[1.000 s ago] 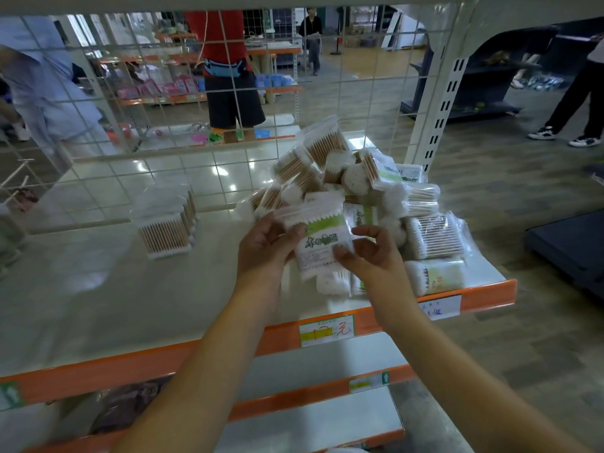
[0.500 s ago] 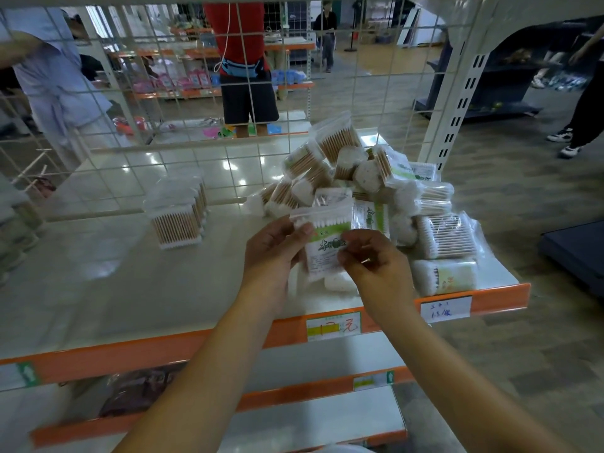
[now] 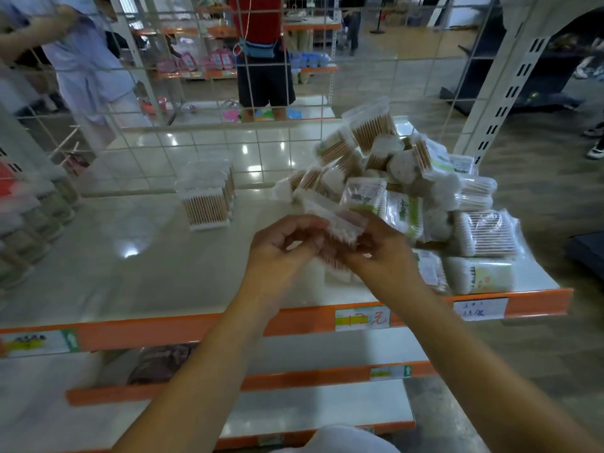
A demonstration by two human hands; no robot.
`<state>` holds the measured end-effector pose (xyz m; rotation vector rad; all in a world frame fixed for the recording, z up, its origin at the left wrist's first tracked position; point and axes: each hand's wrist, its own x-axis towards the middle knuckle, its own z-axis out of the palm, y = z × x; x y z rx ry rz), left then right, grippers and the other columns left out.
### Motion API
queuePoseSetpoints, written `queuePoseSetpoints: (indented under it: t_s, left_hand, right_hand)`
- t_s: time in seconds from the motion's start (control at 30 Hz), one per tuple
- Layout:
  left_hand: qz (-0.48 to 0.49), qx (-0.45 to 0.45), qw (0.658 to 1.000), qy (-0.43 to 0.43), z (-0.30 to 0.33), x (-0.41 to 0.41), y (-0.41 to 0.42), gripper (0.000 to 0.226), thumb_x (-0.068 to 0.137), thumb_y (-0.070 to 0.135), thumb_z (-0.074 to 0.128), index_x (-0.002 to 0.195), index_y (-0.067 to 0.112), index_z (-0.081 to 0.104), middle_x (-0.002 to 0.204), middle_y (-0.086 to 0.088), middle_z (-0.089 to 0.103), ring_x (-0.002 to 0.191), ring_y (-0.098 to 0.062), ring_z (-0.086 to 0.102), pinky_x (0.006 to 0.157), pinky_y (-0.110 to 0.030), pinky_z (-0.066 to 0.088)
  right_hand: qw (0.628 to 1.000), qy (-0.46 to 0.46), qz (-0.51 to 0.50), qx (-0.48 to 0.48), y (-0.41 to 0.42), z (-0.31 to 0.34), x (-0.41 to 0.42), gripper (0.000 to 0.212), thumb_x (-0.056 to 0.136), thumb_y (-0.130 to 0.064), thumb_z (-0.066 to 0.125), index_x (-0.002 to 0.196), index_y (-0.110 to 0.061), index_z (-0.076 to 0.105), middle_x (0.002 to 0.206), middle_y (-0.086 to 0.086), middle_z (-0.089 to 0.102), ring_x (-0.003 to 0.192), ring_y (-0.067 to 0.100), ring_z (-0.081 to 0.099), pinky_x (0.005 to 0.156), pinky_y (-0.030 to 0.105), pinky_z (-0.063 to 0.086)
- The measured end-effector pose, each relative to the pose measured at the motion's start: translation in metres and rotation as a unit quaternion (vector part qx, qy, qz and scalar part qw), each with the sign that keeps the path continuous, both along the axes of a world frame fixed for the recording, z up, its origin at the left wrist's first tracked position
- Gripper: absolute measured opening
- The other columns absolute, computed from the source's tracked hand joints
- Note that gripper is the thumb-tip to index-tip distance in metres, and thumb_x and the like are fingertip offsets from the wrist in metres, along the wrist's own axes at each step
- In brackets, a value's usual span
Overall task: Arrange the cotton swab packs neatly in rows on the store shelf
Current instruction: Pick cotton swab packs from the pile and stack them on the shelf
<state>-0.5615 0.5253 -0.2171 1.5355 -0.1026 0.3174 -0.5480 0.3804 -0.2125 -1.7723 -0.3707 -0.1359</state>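
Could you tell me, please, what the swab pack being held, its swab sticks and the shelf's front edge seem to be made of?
The clear crinkly swab pack in both hands looks like thin glossy plastic film, see-through though blurred. The tan swab sticks in the neat row look like wood or bamboo, judging by colour. The orange shelf front edge appears to be painted metal, smooth and even.

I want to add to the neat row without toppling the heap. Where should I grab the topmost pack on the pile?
Judging by its pose, grip the topmost pack across its flat faces near the upper end, coming from above. It leans free atop the pile, so lifting straight up should disturb the least.
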Motion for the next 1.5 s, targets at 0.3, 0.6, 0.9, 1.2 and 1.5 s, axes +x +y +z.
queuePoseSetpoints:
  t_s: [0.3, 0.6, 0.9, 1.2, 1.5]
  left_hand:
    - [0.129, 0.314, 0.94, -0.033, -0.009, 0.006, 0.093, 0.015, 0.083, 0.015, 0.058, 0.095, 0.017, 0.067, 0.091, 0.007, 0.062, 0.083, -0.009, 0.059, 0.073, -0.021, 0.048]
    - [0.127, 0.529, 0.838, 0.033, -0.033, 0.004, 0.166, 0.028, 0.087, 0.007, 0.056, 0.114, 0.0, 0.061, 0.109, -0.017, 0.06, 0.103, -0.035, 0.053, 0.085, -0.043, 0.046]
    - [0.11, 0.555, 0.818, 0.1, -0.05, -0.001, 0.216, 0.034, 0.093, 0.015, 0.047, 0.125, 0.008, 0.054, 0.124, -0.007, 0.053, 0.115, -0.024, 0.045, 0.092, -0.036, 0.04]
    - [0.089, 0.527, 0.838, 0.113, -0.057, -0.003, 0.233, 0.032, 0.093, 0.014, 0.047, 0.123, 0.006, 0.056, 0.123, -0.009, 0.054, 0.114, -0.025, 0.046, 0.093, -0.03, 0.037]
    - [0.089, 0.523, 0.84, 0.112, -0.061, -0.004, 0.237, 0.03, 0.092, 0.011, 0.048, 0.119, 0.004, 0.059, 0.12, -0.009, 0.055, 0.111, -0.025, 0.047, 0.087, -0.025, 0.034]
  right_hand:
    - [0.997, 0.058, 0.028, 0.03, 0.062, -0.015, 0.038, 0.043, 0.076, 0.007, 0.066, 0.112, -0.014, 0.057, 0.099, 0.007, 0.064, 0.087, 0.017, 0.062, 0.078, 0.027, 0.053]
    - [0.999, 0.018, 0.036, -0.024, 0.142, -0.034, 0.068, 0.038, 0.075, 0.007, 0.065, 0.106, -0.012, 0.053, 0.096, 0.007, 0.056, 0.091, 0.027, 0.06, 0.074, 0.049, 0.055]
    - [0.996, 0.047, -0.003, -0.071, 0.185, -0.028, 0.08, 0.034, 0.078, 0.008, 0.061, 0.106, -0.008, 0.051, 0.083, -0.006, 0.052, 0.081, 0.015, 0.055, 0.057, 0.024, 0.052]
    - [0.993, -0.006, -0.033, -0.117, 0.216, -0.037, 0.094, 0.027, 0.078, 0.002, 0.061, 0.102, -0.009, 0.053, 0.092, 0.0, 0.055, 0.074, 0.011, 0.051, 0.049, 0.005, 0.037]
    - [0.983, -0.04, -0.08, -0.162, 0.219, -0.053, 0.096, 0.026, 0.081, -0.011, 0.067, 0.104, -0.005, 0.055, 0.101, 0.009, 0.059, 0.08, 0.016, 0.052, 0.064, 0.019, 0.042]
